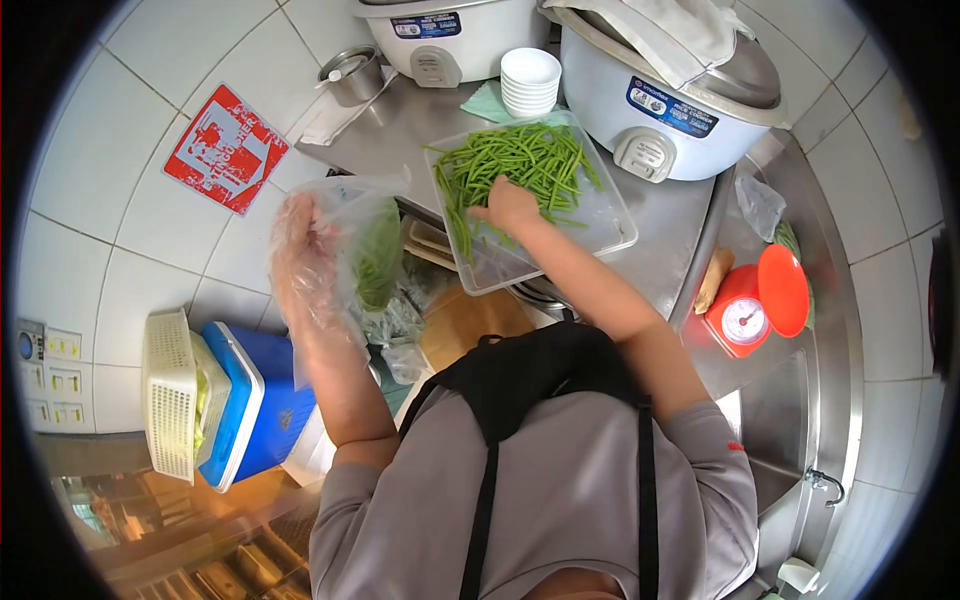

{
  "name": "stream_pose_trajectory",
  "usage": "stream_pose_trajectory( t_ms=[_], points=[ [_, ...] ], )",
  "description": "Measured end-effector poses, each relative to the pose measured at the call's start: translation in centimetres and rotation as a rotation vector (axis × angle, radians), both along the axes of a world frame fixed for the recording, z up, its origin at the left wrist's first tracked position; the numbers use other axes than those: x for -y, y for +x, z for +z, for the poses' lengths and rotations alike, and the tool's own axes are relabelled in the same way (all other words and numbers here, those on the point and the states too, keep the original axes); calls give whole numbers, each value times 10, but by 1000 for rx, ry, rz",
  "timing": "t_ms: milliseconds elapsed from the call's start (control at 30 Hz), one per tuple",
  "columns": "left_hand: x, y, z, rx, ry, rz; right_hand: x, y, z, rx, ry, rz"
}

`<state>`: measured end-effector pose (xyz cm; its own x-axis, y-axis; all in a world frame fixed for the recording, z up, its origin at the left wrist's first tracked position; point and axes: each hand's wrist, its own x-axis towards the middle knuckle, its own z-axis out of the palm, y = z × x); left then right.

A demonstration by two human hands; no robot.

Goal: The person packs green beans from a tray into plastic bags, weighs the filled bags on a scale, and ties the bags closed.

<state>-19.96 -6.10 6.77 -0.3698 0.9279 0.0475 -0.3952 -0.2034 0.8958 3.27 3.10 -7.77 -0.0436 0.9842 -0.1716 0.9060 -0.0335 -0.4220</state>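
A clear plastic bag [385,190] with some cut green beans [375,265] inside hangs at the left. My left hand [305,240] is closed on it, partly covered by the film, so some fingers are blurred. A clear rectangular plastic tub [612,225] stands on the steel counter, heaped with cut green beans [545,155]. Reaching into the tub, my right hand [510,207] has its fingers curled down into the pile and closed on green beans; the fingertips are partly hidden.
Two large rice cookers [640,105] stand behind the tub, with stacked white bowls [530,80] between them. A steel pot [355,78] is at back left. To the right are a red kitchen scale [738,315] and a sink [775,410]. A blue cooler [270,400] stands lower left.
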Motion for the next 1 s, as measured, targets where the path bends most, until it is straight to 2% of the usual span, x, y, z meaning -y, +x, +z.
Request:
stream_pose_trajectory(
  t_ms=[167,367,467,567,667,733,833,933,1000],
  points=[
    [3,12,11,75,4,57,-17,21,-11,59,-42,123],
    [-1,34,21,26,36,-27,-25,56,-8,109,8,292],
    [-6,50,27,-9,24,-85,-21,61,-16,108,96,341],
    [-18,59,23,-265,68,-181,-11,53,-29,159,245,376],
    [-30,80,26,-137,56,-307,-2,54,-26,244,258,379],
    [-34,98,31,-156,36,-316,-1,57,-25,377,273,423],
    [-41,115,36,-202,48,-383,8,85,-15,362,320,402],
    [-47,134,29,-236,81,-379,8,127,2,138,142,243],
    [-58,140,7,-339,98,-363,11,154,11,-167,38,178]
  ],
)
